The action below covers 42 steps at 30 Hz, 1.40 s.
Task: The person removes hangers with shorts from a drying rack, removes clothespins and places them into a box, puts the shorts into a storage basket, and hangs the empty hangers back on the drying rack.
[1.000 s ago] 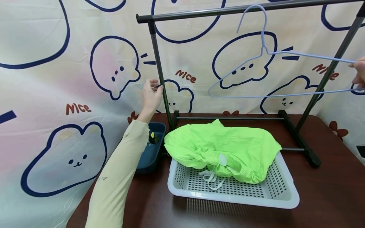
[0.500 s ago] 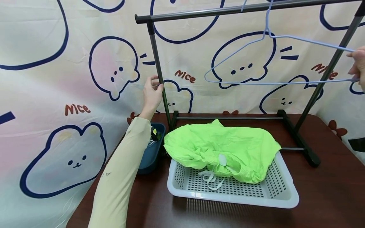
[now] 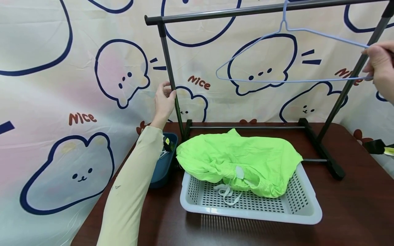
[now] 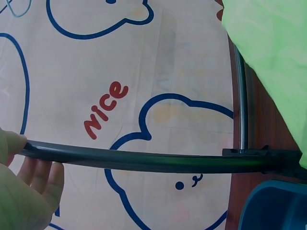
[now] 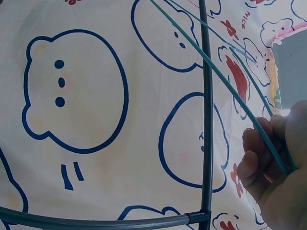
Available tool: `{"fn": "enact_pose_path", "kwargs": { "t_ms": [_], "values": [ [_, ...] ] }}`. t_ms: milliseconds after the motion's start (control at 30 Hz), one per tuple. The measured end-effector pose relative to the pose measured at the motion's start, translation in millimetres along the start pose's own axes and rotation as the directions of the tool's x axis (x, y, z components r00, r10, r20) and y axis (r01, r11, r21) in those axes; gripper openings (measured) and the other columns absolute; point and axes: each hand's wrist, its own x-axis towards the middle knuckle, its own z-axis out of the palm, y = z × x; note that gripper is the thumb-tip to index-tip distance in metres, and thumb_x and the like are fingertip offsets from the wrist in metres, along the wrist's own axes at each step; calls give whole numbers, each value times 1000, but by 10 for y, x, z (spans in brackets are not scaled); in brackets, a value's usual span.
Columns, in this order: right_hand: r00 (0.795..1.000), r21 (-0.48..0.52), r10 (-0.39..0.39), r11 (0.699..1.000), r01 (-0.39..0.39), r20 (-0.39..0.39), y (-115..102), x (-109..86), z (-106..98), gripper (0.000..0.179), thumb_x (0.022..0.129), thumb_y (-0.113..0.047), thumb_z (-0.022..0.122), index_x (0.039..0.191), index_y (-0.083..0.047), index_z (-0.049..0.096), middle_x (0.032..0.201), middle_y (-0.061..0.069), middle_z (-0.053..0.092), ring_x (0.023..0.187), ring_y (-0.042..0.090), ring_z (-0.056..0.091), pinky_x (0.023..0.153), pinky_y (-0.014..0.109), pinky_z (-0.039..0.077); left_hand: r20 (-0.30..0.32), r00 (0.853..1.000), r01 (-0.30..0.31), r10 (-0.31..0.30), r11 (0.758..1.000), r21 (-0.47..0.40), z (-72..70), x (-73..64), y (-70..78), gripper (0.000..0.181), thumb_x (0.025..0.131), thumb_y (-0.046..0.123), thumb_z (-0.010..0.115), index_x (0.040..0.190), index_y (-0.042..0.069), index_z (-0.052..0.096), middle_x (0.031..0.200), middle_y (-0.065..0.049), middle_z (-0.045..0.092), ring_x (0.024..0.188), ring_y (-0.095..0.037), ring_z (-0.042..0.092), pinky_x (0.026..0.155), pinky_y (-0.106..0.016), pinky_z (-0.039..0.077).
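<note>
In the head view, my left hand (image 3: 164,102) holds the left upright post (image 3: 168,61) of a black clothes rack. The left wrist view shows the thumb on one side of this post (image 4: 144,159) and the fingers on the other. At the right edge, my right hand (image 3: 383,68) grips one end of a light-blue clothes hanger (image 3: 261,81). Both wires of the hanger (image 5: 228,86) run into the curled fingers in the right wrist view. The hanger's neck crosses the rack's top bar (image 3: 221,14); its hook is cut off above the frame.
A bright green garment (image 3: 246,150) lies bunched in a white perforated basket (image 3: 252,217), with white ties hanging from it. To its left stands a dark blue bin (image 3: 160,174) with small items inside. The brown table (image 3: 354,212) carries everything, before a patterned curtain (image 3: 61,95).
The right hand has risen and moved left, carrying the hanger up until its hook left the view. The left hand has shifted slightly and its fingers have come round the post.
</note>
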Motion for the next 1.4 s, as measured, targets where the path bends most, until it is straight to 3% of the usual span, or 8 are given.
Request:
{"fn": "enact_pose_path", "kwargs": {
  "t_ms": [233, 633, 800, 967, 1400],
  "values": [
    [999, 5, -26, 1000, 26, -26, -85, 73, 115, 19, 103, -24, 47, 111, -33, 62, 72, -37, 39, 60, -22, 38, 62, -2, 32, 4, 1000, 11, -11, 1000, -2, -10, 9, -7, 36, 100, 17, 56, 135, 20, 51, 118, -12, 63, 103, -21, 62, 88, -36, 48],
    [988, 54, 134, 989, -138, 78, -151, 162, 242, 21, 103, -29, 45, 113, -27, 63, 71, -27, 46, 55, -17, 45, 58, -2, 36, 9, 999, 31, -31, 999, 34, 8, 35, 2, 35, 100, 17, 55, 136, 21, 52, 121, -11, 63, 105, -22, 63, 90, -37, 50],
    [983, 13, 159, 987, -160, 88, -174, 177, 280, 36, 103, -30, 43, 123, -8, 64, 73, -27, 45, 56, -16, 44, 66, -5, 37, 10, 999, 51, -51, 998, 32, 20, 49, 16, 35, 100, 18, 56, 135, 22, 53, 122, -10, 63, 106, -21, 63, 91, -37, 50],
    [978, -21, 173, 985, -172, 115, -212, 198, 315, 43, 104, -30, 42, 128, 1, 60, 74, -28, 44, 56, -17, 43, 65, -5, 36, 5, 998, 58, -58, 998, 40, 6, 33, 22, 35, 101, 19, 55, 135, 23, 53, 121, -10, 64, 104, -21, 62, 90, -36, 50],
    [974, -105, 176, 981, -162, 143, -227, 165, 341, 45, 105, -32, 40, 127, 1, 61, 70, -29, 42, 57, -19, 41, 61, -3, 33, 7, 999, 52, -52, 997, 50, 9, 30, 29, 36, 101, 18, 55, 136, 21, 53, 122, -10, 64, 105, -21, 62, 91, -36, 50]
  ]
}}
